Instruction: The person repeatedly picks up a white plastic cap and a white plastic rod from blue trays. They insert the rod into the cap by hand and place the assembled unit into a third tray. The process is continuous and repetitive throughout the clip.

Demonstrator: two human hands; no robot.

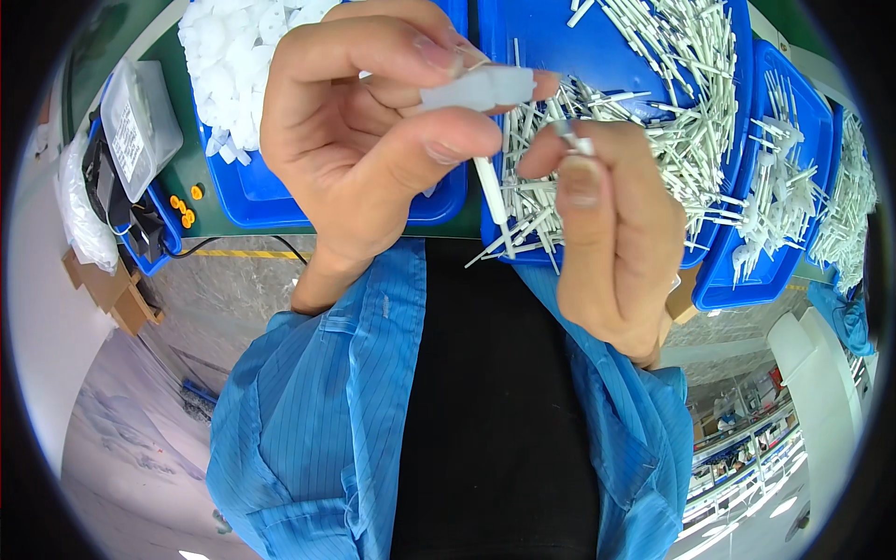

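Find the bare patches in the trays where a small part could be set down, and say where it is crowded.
Bare blue floor shows in the middle tray, at its upper left beside the white pins, and in the left tray, below the white parts. The right tray is crowded.

Translucent white plastic piece (481, 89), matt and frosted, pinched in left hand (373, 121). Thin white plastic stick (492, 196), smooth, slight gloss. Blue trays (597, 47) glossy hard plastic. Sleeves (317, 411) blue striped woven cloth, matt. Small clear box (140, 121) shiny plastic.
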